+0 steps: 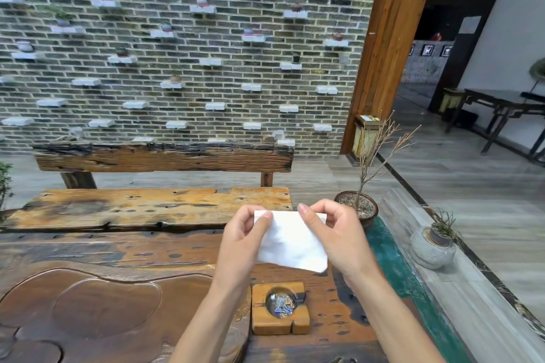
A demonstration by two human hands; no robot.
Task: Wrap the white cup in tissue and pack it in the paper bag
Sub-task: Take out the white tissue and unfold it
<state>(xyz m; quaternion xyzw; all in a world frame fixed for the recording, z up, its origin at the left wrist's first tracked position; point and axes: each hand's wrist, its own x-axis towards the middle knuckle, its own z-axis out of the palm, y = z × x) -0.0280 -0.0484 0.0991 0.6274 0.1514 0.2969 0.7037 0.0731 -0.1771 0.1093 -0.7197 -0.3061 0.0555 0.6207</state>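
Note:
A folded white tissue (290, 240) hangs in the air above the wooden table (147, 247). My left hand (243, 234) pinches its upper left corner between thumb and fingers. The upper right edge is pinched by my right hand (333, 231). Both hands hold the sheet at chest height, over the table's right part. No white cup and no paper bag appear in the head view.
A square wooden ashtray (280, 308) with butts sits just below my hands. A carved tea tray (106, 303) fills the table's left. A potted bare twig (358, 206) stands at the table's right end, a small round planter (432, 247) beyond it. A wooden bench (153, 206) lies behind.

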